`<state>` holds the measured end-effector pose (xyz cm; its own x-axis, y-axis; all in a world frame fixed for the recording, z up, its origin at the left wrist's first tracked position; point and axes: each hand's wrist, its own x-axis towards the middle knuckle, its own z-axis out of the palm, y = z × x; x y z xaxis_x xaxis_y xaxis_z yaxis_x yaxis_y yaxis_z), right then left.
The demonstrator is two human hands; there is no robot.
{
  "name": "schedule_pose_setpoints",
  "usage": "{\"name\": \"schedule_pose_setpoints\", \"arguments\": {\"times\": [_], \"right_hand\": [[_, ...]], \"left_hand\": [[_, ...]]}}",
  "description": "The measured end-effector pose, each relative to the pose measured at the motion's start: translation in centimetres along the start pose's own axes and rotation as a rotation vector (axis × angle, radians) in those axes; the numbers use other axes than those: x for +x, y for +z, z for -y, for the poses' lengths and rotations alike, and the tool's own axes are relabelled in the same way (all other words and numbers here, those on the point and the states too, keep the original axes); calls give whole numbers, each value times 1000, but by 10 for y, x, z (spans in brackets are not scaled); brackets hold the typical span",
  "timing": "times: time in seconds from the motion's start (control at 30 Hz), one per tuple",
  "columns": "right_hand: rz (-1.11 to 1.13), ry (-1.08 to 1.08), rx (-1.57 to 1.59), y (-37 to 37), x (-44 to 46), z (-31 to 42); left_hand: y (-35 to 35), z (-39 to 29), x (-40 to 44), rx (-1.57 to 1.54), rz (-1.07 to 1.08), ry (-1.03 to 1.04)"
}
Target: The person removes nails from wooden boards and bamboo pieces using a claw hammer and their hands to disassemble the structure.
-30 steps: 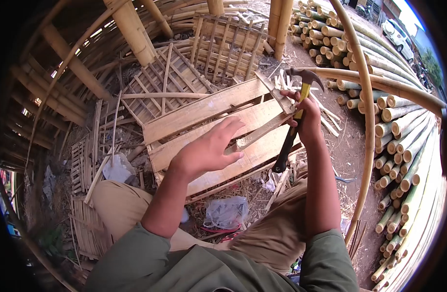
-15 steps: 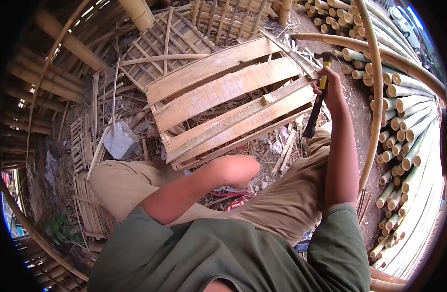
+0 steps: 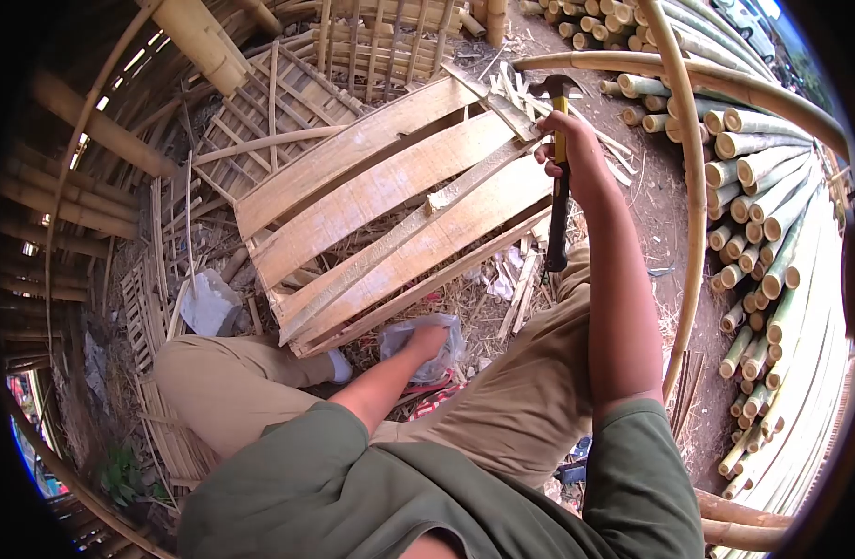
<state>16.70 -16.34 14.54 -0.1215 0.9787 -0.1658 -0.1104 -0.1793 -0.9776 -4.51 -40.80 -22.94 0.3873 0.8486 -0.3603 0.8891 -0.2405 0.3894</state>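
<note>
My right hand [image 3: 569, 149] is wrapped round a hammer [image 3: 558, 219] with a black and yellow handle, its head pointing away from me, beside the right end of a slatted wooden panel [image 3: 381, 200]. A narrow rough strip [image 3: 390, 244] lies lengthwise over the slats, with a small wood piece [image 3: 437, 201] on it. My left hand [image 3: 428, 342] reaches into a clear plastic bag [image 3: 453, 352] on the ground between my legs; its fingers are hidden in the bag.
Cut bamboo poles [image 3: 753, 177] are stacked at the right, behind a curved bamboo rail [image 3: 693, 186]. Lattice panels [image 3: 269, 112] lie beyond the slatted panel. A whitish block [image 3: 209, 303] sits near my left knee. Wood scraps [image 3: 521, 289] litter the ground.
My left hand has moved from above the panel down into the plastic bag. My right hand still holds the hammer. The rough strip now lies along the slats.
</note>
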Motion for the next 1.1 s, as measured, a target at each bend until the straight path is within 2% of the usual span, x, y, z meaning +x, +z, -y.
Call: {"name": "schedule_pose_setpoints", "arguments": {"times": [0.03,0.13,0.23,0.33,0.47,0.57,0.67,0.73,0.77,0.83,0.87,0.93,0.97,1.03,1.1], "right_hand": [[-6,25,0,0,1,0],[5,43,7,0,0,0],[10,42,18,2,-2,0],[17,52,21,3,-6,0],[-9,76,-10,4,-6,-2],[10,79,-4,5,-5,-1],[-2,93,-16,5,-5,-1],[18,118,-19,3,-5,2],[31,113,-21,1,-4,0],[45,105,-22,-3,-2,-1],[46,130,-29,-7,-1,0],[47,178,-45,-15,2,0],[-40,187,-31,-18,4,-4],[-31,200,-54,-25,0,-3],[-28,206,-113,-30,-5,-3]], "left_hand": [[4,-1,5,34,99,-51],[17,-3,12,-72,9,-159],[30,-5,20,-54,0,-171],[37,0,22,3,-4,-57],[41,3,28,17,14,-32],[29,1,30,29,85,-108],[46,10,34,25,112,-45],[39,5,31,-261,-33,-218],[35,5,30,-259,-36,-217],[6,-5,22,-75,101,-72],[-5,-12,22,-72,99,-71],[-24,-30,25,115,269,-158],[-31,-38,25,116,269,-156],[-45,-54,25,180,373,-197],[-61,-77,21,217,385,-128]]}}
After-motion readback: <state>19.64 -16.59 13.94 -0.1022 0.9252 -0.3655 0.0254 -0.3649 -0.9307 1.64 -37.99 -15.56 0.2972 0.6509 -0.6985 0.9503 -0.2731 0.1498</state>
